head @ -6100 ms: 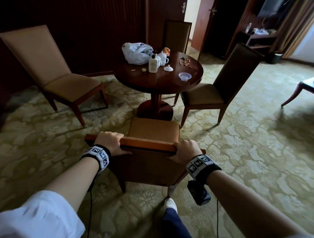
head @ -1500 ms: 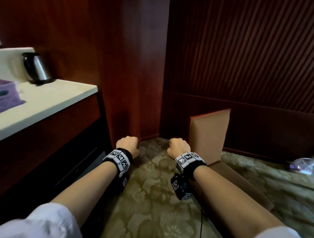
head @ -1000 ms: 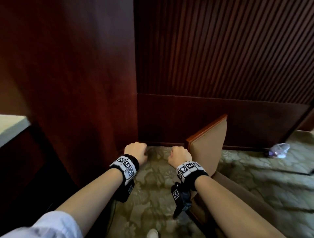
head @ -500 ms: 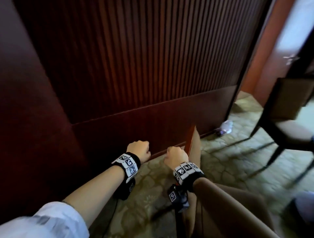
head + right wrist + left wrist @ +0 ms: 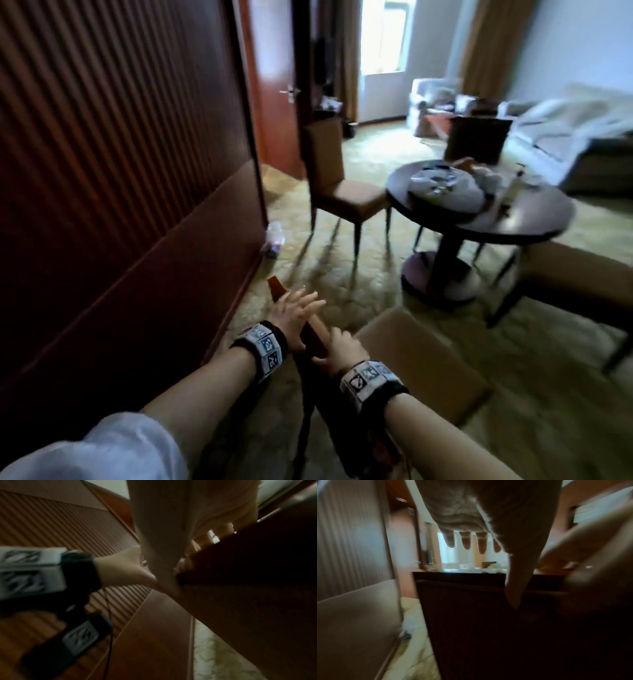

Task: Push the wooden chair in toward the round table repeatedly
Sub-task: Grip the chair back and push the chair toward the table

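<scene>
Both my hands are at the top rail of the wooden chair [image 5: 421, 363], which stands beside the ribbed wood wall [image 5: 120, 154], its tan seat facing the round table [image 5: 486, 219] yet well apart from it. My right hand [image 5: 342, 353] has its fingers curled over the rail and its thumb behind, clamped on the wood; the right wrist view shows those fingertips [image 5: 221, 534] hooked over the edge. My left hand [image 5: 296, 315] lies on the rail farther along, fingers straight and spread apart, the thumb down the back panel [image 5: 488, 628], not yet closed round anything. As I judge it, the step in hand is getting a square two-handed hold before driving the chair forward: the left fingers should wrap the rail to match the right, the hands set wider apart so the push does not swing the chair, and the force kept low and level so the legs slide over the patterned carpet [image 5: 359, 281] and do not catch and tip. The seat should be aimed at the gap beside the table's pedestal [image 5: 442, 277]. On the tabletop sits a white plastic bag [image 5: 442, 190] among small, blurred items; more chairs [image 5: 339, 185] ring the table. The wrist bands [image 5: 262, 346] carry black-and-white square code markers; no brand, label or word can be read anywhere.
</scene>
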Demonstrator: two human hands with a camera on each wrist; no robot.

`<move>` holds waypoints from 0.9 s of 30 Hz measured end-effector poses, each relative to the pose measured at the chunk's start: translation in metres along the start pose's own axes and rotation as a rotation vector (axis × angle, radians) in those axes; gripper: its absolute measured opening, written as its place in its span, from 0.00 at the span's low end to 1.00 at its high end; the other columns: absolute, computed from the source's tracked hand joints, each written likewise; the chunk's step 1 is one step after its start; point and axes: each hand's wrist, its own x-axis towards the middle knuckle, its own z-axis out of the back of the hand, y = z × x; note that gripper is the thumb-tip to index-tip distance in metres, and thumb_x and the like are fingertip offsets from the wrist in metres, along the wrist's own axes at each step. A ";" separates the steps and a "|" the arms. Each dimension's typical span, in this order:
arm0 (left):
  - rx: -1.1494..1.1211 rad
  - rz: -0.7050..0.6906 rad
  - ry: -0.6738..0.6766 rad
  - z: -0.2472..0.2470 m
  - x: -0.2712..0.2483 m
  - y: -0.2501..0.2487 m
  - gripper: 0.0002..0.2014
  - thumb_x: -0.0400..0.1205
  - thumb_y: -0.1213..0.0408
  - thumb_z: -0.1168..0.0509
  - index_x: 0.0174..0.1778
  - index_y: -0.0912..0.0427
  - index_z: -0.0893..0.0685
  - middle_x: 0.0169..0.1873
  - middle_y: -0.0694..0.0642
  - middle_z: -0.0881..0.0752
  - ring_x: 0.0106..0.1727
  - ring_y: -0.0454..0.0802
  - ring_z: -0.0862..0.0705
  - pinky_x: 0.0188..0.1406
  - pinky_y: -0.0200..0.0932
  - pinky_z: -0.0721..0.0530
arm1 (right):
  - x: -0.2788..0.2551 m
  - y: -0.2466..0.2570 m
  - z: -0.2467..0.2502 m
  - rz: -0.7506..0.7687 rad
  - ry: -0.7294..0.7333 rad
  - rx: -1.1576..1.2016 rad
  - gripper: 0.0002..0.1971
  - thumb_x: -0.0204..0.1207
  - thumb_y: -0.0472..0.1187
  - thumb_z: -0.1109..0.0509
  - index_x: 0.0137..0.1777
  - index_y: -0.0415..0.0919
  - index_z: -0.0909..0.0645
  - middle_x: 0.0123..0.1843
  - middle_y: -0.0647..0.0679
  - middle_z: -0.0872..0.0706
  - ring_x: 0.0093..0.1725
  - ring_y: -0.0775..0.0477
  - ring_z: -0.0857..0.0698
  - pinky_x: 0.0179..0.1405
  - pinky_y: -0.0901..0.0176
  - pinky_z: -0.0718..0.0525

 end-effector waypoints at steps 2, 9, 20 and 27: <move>0.016 -0.098 0.029 0.000 0.015 0.001 0.45 0.70 0.47 0.26 0.82 0.47 0.39 0.81 0.51 0.36 0.83 0.54 0.43 0.83 0.54 0.51 | -0.013 0.001 -0.007 -0.074 0.050 -0.004 0.33 0.73 0.52 0.25 0.72 0.40 0.34 0.68 0.40 0.25 0.66 0.35 0.21 0.61 0.45 0.21; 0.095 -0.262 0.061 -0.021 0.032 -0.007 0.33 0.67 0.46 0.28 0.69 0.43 0.24 0.67 0.46 0.21 0.71 0.49 0.27 0.76 0.52 0.37 | -0.058 -0.009 -0.026 -0.223 -0.081 -0.032 0.30 0.72 0.47 0.27 0.71 0.44 0.33 0.62 0.41 0.20 0.59 0.36 0.16 0.53 0.48 0.19; 0.052 -0.337 -0.064 -0.035 0.033 0.006 0.30 0.66 0.44 0.30 0.66 0.42 0.22 0.62 0.45 0.19 0.66 0.50 0.23 0.70 0.49 0.31 | -0.068 0.004 -0.027 -0.379 -0.130 -0.106 0.18 0.76 0.44 0.32 0.64 0.41 0.28 0.57 0.42 0.15 0.57 0.37 0.15 0.52 0.48 0.19; 0.030 -0.530 -0.069 -0.032 0.044 0.026 0.34 0.64 0.37 0.30 0.67 0.43 0.23 0.61 0.45 0.19 0.63 0.49 0.23 0.67 0.47 0.28 | -0.067 0.015 -0.029 -0.546 -0.171 -0.122 0.13 0.78 0.42 0.35 0.61 0.42 0.24 0.57 0.43 0.15 0.57 0.39 0.15 0.52 0.50 0.19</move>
